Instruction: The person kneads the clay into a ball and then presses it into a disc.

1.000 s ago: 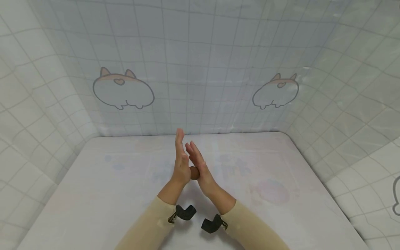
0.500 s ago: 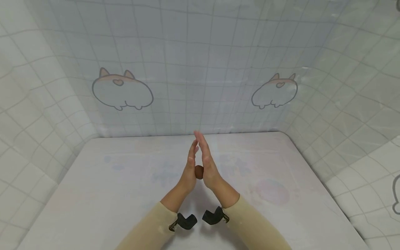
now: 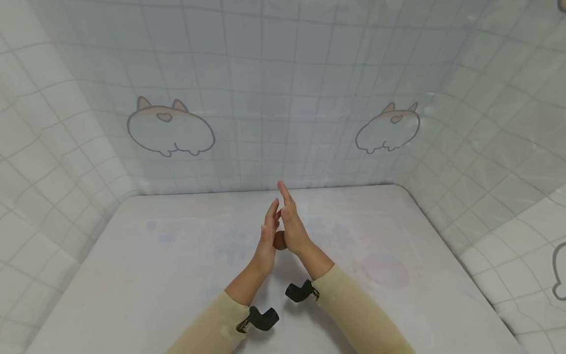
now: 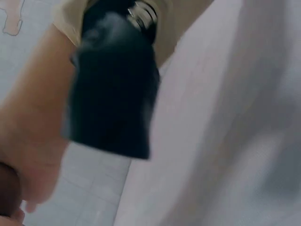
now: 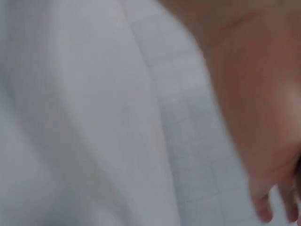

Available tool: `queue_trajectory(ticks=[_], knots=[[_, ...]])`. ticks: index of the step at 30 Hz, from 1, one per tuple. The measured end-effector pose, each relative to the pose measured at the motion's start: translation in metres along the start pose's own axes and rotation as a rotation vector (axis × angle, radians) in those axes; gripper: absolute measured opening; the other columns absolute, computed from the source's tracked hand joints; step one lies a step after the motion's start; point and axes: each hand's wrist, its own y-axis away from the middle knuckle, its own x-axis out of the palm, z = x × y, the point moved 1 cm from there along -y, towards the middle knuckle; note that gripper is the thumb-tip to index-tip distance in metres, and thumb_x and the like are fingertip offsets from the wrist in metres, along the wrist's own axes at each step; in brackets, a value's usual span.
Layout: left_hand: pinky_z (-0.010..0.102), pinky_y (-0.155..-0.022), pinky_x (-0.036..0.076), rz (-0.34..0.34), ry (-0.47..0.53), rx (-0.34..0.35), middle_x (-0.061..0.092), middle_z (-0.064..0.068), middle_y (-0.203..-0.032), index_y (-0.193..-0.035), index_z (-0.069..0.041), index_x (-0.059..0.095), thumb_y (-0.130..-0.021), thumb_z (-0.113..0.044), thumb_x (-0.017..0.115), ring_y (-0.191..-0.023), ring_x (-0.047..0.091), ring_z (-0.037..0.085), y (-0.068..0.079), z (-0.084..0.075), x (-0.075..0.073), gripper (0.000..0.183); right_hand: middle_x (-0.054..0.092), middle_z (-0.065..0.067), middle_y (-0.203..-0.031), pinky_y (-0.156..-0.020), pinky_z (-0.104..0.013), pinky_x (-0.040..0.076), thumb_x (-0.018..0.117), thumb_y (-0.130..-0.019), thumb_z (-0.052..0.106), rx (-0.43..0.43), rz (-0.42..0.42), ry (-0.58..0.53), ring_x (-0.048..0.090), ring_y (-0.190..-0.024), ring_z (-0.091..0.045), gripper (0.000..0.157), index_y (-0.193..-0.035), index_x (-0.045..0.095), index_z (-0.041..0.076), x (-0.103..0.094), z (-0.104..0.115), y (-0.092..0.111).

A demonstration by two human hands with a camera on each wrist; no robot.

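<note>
pressing a brown ball [image 3: 280,241] between facing palms, the left hand [image 3: 266,243] and the right hand [image 3: 295,233] are both opened out, fingers extended and neither curled around it. the ball sits between the palms, over the pale table [image 3: 155,275]; the right hand's fingertips reach farther forward than the left's. beige sleeves [image 3: 212,324] cover the forearms, each bearing a black bent fitting [image 3: 298,291]. behind, a gridded wall [image 3: 283,108] shows two outlined cartoon animals [image 3: 171,130], one toward either side.
</note>
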Motion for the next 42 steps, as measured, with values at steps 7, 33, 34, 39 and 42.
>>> queue_trajectory(ticks=[7,33,34,39,42], knots=[[0.064,-0.114,0.000,-0.032,-0.010,0.026,-0.003,0.015,-0.166,-0.161,-0.007,-0.001,-0.095,-0.078,0.011,-0.151,0.003,0.039,-0.004,-0.006,-0.003,0.098,0.005,0.003,-0.167,-0.113,-0.069,0.011,0.009,-0.085,0.089,0.112,0.054,0.001,0.006,-0.152,-0.024,0.099,-0.163,0.006,0.027,0.002,-0.014,-0.003],[0.071,-0.111,0.000,-0.090,-0.396,0.061,-0.004,0.010,-0.167,-0.162,-0.012,0.005,-0.092,-0.080,0.010,-0.153,-0.004,0.030,-0.029,0.009,-0.024,0.097,0.005,-0.015,-0.167,-0.118,-0.059,0.006,0.008,-0.102,0.067,-0.120,0.058,-0.329,0.006,-0.153,-0.033,0.082,-0.162,-0.002,0.011,0.015,0.001,0.022],[0.072,-0.111,-0.001,-0.084,-0.408,0.041,-0.003,0.010,-0.167,-0.162,-0.012,0.006,-0.093,-0.080,0.009,-0.153,-0.004,0.031,-0.028,0.011,-0.024,0.097,0.006,-0.017,-0.166,-0.118,-0.059,0.007,0.008,-0.102,0.067,-0.127,0.044,-0.318,0.007,-0.153,-0.033,0.083,-0.161,-0.002,0.010,0.014,0.004,0.021],[0.071,-0.111,-0.001,-0.041,-0.414,-0.068,-0.003,0.009,-0.167,-0.162,-0.013,0.003,-0.094,-0.077,0.006,-0.153,-0.003,0.031,-0.023,0.021,-0.022,0.093,0.007,-0.020,-0.165,-0.119,-0.056,0.007,0.010,-0.101,0.069,-0.152,0.014,-0.272,0.008,-0.153,-0.033,0.088,-0.161,-0.002,0.006,0.005,0.014,0.014],[0.071,-0.112,0.004,-0.024,-0.401,-0.104,-0.002,0.009,-0.167,-0.162,-0.013,0.001,-0.093,-0.079,0.006,-0.152,0.000,0.032,-0.020,0.027,-0.020,0.095,0.007,-0.018,-0.166,-0.119,-0.057,0.008,0.013,-0.100,0.072,-0.131,0.019,-0.239,0.007,-0.153,-0.030,0.090,-0.161,0.000,0.007,0.001,0.016,0.011]])
